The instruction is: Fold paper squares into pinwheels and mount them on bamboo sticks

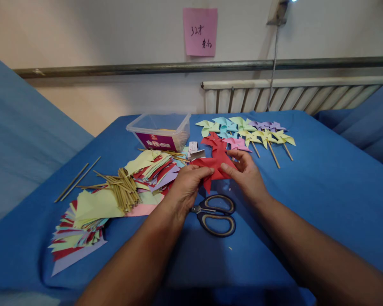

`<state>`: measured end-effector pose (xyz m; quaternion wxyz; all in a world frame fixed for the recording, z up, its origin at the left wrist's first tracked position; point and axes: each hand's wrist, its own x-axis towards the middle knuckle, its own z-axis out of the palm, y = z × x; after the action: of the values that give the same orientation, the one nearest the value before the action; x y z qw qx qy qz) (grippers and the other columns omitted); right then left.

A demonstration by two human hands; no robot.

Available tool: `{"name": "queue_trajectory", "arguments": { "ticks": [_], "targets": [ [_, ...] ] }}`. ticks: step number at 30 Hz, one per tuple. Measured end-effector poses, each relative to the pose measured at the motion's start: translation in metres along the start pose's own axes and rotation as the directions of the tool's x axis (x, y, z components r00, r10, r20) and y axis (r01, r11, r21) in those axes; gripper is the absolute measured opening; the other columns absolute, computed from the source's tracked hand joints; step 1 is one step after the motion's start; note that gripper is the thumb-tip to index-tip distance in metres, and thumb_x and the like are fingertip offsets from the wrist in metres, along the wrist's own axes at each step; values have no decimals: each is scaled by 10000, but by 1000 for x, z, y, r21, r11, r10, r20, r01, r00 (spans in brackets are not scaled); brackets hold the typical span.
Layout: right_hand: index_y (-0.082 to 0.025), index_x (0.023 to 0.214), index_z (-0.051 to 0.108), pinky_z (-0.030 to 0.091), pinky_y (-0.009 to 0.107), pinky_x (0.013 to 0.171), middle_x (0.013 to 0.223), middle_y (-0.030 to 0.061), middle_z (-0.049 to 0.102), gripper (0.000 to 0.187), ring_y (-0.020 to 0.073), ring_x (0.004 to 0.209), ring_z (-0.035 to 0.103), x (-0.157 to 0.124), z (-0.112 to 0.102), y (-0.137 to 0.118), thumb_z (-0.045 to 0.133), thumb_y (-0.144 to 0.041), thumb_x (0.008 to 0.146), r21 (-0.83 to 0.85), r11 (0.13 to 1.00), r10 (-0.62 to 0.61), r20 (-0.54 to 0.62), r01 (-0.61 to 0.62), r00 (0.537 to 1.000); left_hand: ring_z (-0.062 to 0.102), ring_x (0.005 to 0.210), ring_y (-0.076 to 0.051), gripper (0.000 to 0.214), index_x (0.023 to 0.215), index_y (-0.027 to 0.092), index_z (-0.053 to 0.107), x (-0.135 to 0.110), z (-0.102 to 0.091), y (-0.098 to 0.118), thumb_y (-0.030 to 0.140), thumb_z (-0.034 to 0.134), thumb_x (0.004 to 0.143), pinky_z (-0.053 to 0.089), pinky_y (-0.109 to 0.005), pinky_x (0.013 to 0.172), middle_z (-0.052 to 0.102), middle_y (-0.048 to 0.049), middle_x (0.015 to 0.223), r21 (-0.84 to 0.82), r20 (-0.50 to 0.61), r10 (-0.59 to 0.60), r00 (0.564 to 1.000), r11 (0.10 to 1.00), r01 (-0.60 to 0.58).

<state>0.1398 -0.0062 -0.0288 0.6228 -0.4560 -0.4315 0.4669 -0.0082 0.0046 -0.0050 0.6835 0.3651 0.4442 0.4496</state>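
Both my hands hold a red sheet of paper (215,163) above the blue table (322,187), folded partway into a pinwheel shape. My left hand (187,185) pinches its left edge with thumb and fingers. My right hand (247,174) grips its right side, fingers curled behind the paper. Just below the hands lies a pair of scissors (215,214) with grey handles, flat on the cloth.
Finished pinwheels (261,134) on sticks lie at the back right. Stacks of coloured paper (83,221) and a bundle of wooden sticks (124,193) sit to the left. A clear plastic box (159,129) stands behind them. Two loose sticks (78,178) lie far left. A radiator (290,95) lines the wall.
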Motion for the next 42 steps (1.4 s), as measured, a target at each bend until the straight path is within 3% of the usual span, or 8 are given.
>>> {"name": "queue_trajectory", "arguments": {
  "ticks": [2,6,13,17,20,23,37,42],
  "targets": [
    [-233,1008,584,514,335,757,992,35,675,485,181,863,639,4,-5,-5,817,-366,604,26,999,44,68,-45,997,599,551,-138,135,712,108,712,-1,-1,3,147,723,583,466,-247,568,676,-63,642,47,62,-38,997,998,35],
    [-212,999,594,513,320,639,773,-8,684,495,165,673,635,5,-10,-11,827,-362,589,-18,983,182,274,-184,944,552,464,-129,56,614,116,681,-5,-2,9,125,700,562,403,-233,470,651,-65,564,207,74,-115,991,973,97],
    [-206,904,639,459,267,522,642,-43,633,385,125,528,554,1,-7,-4,823,-316,584,-134,976,203,284,-171,937,350,373,-51,213,442,148,551,-6,-3,14,116,739,537,195,-204,389,469,34,404,455,36,-25,999,890,6],
    [-200,890,610,511,291,608,738,-22,673,377,135,603,609,-2,3,3,817,-322,599,54,990,124,60,-127,991,485,483,-75,120,583,144,623,-2,1,5,154,742,586,344,-193,484,581,19,544,260,-24,78,997,963,-70],
    [-200,913,575,534,309,640,768,-10,688,391,151,638,645,-5,13,8,800,-341,625,243,962,150,-82,-127,985,599,620,-121,181,773,141,694,-3,8,-4,196,761,614,462,-238,632,682,-25,712,13,5,25,1000,1000,-25],
    [-199,915,566,538,307,640,762,-10,687,391,152,635,653,-8,20,10,797,-331,628,280,954,155,-153,-108,976,611,622,-128,205,762,118,709,-5,13,-10,223,787,604,477,-243,638,694,-45,706,-112,18,-54,998,992,56],
    [-211,987,566,531,313,682,808,-10,663,389,153,684,643,-10,20,18,760,-362,685,258,960,134,-91,-106,987,617,577,-123,119,683,98,700,-1,12,-12,163,763,606,480,-227,612,702,-61,654,-153,-61,27,998,988,-36],
    [-251,1175,539,493,291,753,883,-6,638,406,138,781,605,-12,12,12,662,-335,797,113,992,-57,-64,64,996,637,630,-124,124,713,99,695,2,6,0,69,732,599,519,-236,691,713,-50,713,-269,-123,-8,992,963,-25]
  ]
}}
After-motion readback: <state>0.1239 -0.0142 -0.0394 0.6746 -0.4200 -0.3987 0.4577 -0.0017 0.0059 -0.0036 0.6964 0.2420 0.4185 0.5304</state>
